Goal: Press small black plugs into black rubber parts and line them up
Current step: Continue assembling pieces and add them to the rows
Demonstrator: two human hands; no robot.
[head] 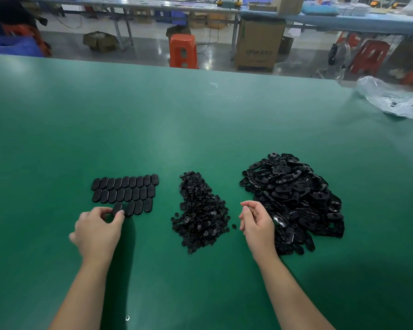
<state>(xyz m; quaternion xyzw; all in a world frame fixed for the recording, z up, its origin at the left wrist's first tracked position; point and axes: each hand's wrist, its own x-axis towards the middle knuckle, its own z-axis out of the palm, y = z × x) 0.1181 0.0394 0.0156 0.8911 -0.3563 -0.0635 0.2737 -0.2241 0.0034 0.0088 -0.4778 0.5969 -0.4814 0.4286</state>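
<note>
Our left hand (pixel 98 231) pinches one black rubber part (pixel 117 209) between thumb and fingertips, at the left end of the third row of lined-up parts (pixel 126 192), at nine o'clock on the green table (pixel 200 120). Our right hand (pixel 256 222) hovers with fingers loosely curled, holding nothing, between the heap of small plugs (pixel 199 213) at centre and the pile of loose rubber parts (pixel 296 198) at three o'clock.

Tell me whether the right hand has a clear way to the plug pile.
Probably yes. The right hand hovers loosely open just right of the plug pile, with only bare green table and one stray plug between them.
</note>
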